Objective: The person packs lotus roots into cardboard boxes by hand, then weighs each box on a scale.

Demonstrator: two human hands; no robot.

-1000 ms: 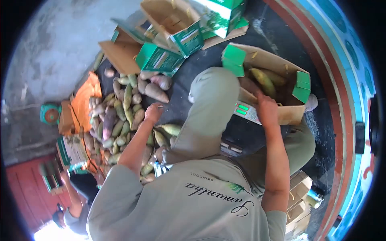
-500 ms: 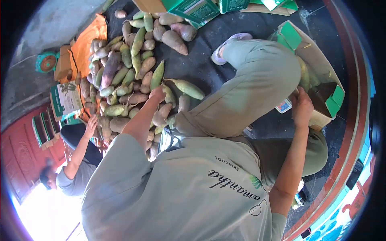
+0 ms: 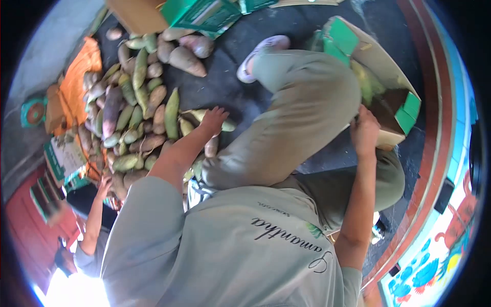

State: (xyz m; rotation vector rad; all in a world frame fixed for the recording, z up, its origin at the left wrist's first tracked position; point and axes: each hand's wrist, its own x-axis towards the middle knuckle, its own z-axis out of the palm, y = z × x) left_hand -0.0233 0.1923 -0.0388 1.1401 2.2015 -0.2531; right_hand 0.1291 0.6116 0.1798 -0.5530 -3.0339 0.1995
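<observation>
My left hand (image 3: pixel 214 122) lies over a pale green radish (image 3: pixel 192 114), its fingers stretched out; the radish's tip shows beyond the hand. Close by stands out a long green radish (image 3: pixel 172 113) in the heap. At the right, my right hand (image 3: pixel 365 132) has its fingers closed on the near edge of an open cardboard box (image 3: pixel 391 137) with green flaps. Inside the box, blurred yellow-green radishes (image 3: pixel 364 82) are partly visible; my bent knee hides some of that side.
A heap of green and purplish root vegetables (image 3: pixel 112 110) covers the floor at left. Green cartons (image 3: pixel 202 18) stand at the top. Another person's hand (image 3: pixel 105 187) reaches the heap's lower left edge. An orange cloth (image 3: pixel 82 77) and a small round-faced device (image 3: pixel 34 112) lie beyond.
My left hand has moved from the long green radish onto the pale green one, fingers extending. My right hand stays on the box. The whole view has shifted, and the small display beside the box no longer shows.
</observation>
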